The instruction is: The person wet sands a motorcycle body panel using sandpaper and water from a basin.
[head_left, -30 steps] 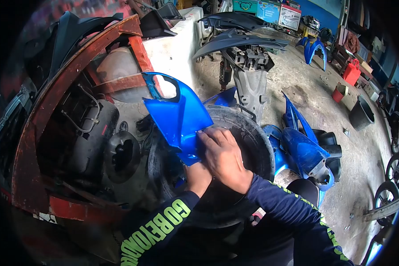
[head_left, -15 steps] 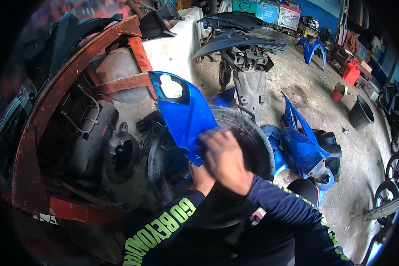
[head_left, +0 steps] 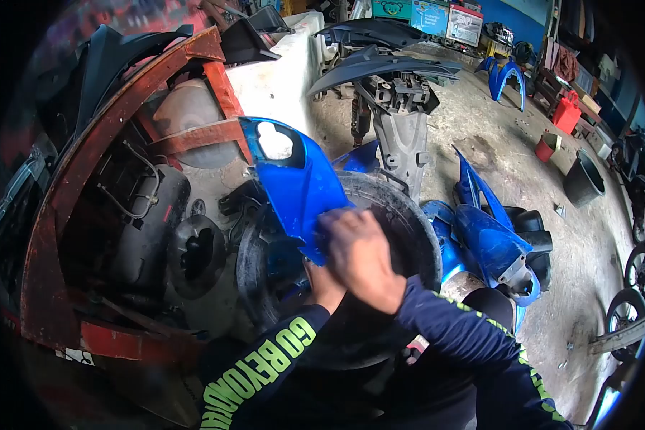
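Observation:
A glossy blue motorcycle fairing panel, with a cut-out near its upper end, tilts over a black tub. My left hand grips its lower end from below, the fingers hidden behind the panel. My right hand presses on the panel's lower right face. Motion blurs its fingers, and whether anything is under them does not show. Inside the tub it is dark, with some blue showing on the left side.
Blue body panels lie right of the tub. A rusty red frame stands at left, with a black cylinder inside it. Ahead is a grey motorcycle part under dark fairings. Farther right are a black bucket and a red jerrycan.
The panel and both hands stay in nearly the same place. My right hand is blurred in both frames and has shifted only slightly on the panel. The view has moved a little.

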Motion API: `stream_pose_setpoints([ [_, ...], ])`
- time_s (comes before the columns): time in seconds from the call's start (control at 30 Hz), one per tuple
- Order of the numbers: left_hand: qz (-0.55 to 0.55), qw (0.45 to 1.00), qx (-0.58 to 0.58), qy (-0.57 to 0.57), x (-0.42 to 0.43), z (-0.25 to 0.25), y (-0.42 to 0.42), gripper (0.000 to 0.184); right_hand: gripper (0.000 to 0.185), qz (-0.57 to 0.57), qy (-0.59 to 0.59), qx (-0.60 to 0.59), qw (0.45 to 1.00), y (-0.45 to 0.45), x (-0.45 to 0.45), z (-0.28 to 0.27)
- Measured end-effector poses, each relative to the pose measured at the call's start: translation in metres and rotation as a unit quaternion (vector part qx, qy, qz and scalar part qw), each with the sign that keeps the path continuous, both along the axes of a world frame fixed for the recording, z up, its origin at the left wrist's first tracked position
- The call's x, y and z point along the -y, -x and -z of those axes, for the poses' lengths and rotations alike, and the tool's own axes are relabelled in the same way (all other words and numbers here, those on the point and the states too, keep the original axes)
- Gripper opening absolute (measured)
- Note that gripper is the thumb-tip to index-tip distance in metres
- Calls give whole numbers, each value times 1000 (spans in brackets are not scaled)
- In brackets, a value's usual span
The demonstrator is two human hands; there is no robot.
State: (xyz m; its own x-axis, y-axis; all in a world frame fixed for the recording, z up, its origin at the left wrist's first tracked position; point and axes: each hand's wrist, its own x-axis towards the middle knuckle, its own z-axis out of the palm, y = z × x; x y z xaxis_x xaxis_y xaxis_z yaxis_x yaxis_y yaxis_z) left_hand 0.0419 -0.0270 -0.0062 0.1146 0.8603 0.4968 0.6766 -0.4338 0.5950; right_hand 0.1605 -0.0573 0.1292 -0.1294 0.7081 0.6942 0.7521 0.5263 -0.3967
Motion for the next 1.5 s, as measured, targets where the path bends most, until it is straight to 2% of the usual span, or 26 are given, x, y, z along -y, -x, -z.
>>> stream_pose_setpoints([
  [0.07,-41,978,-184,-83,-9,30,9,68,37,-39,-18,-3,999,6,1,-3],
  [0.1,39,987,150,-30,15,-46,-13,41,39,-15,-14,14,1000,-5,-4,3],
  [0.23,13,990,137,21,7,-37,-10,40,39,32,8,10,999,-15,-11,8],
  [0.3,-46,980,-82,-176,4,-13,-8,41,40,-30,-37,11,999,6,0,0],
  [0.37,49,984,169,-24,16,-66,-12,43,40,3,-10,31,999,-6,-6,5],
  [0.43,53,980,144,126,6,-47,-2,51,38,32,5,53,998,-28,-17,11],
  [0.5,44,986,109,116,7,-31,-3,54,38,38,-1,16,999,-8,-10,12],
  [0.53,-13,997,-70,1,10,-17,-4,58,37,8,-16,16,1000,6,-2,7],
  [0.57,-69,960,-246,-117,9,-12,-6,61,37,-22,-34,17,999,14,3,1],
  [0.6,-55,983,-153,-84,3,-8,-5,68,37,-23,-39,16,999,11,1,2],
  [0.63,51,984,143,91,19,-59,-8,69,38,-3,-23,21,1000,-2,-3,5],
  [0.7,29,980,88,173,5,-39,0,71,40,49,38,48,997,-27,-16,12],
  [0.77,-23,984,148,96,4,-19,-2,61,39,60,16,13,998,-12,-11,13],
  [0.8,-50,999,5,-1,-6,27,12,53,38,18,-4,9,1000,2,-5,9],
  [0.83,-74,982,-141,-101,-6,21,14,44,37,-22,-25,5,999,12,0,3],
  [0.87,-72,982,-141,-103,-6,15,10,44,35,-28,-31,-10,999,13,1,2],
  [0.97,48,985,121,116,10,-42,-5,51,34,44,36,-23,998,-20,-16,12],
  [1.0,58,981,95,158,10,-47,-7,52,39,53,34,-17,998,-18,-14,12],
  [1.03,57,981,98,158,10,-44,-9,52,38,38,38,-9,998,-8,-8,9],
  [1.13,42,983,178,-34,12,-25,-14,43,39,-30,-9,-32,999,6,0,2],
  [1.17,43,988,146,-21,21,-58,-14,48,39,22,11,-17,1000,-3,-3,3],
  [1.23,14,978,189,83,13,-49,-11,56,37,31,8,29,999,-24,-13,3],
  [1.3,30,988,151,-14,16,-49,-11,58,37,28,1,12,1000,-6,-9,8],
  [1.4,41,984,174,12,17,-46,-13,45,36,-48,-3,-12,999,4,3,-6],
  [1.47,34,976,216,2,12,-43,-12,38,36,18,33,7,999,-20,-10,4],
  [1.5,7,975,210,65,14,-51,-12,36,36,19,54,22,998,-30,-17,5],
])
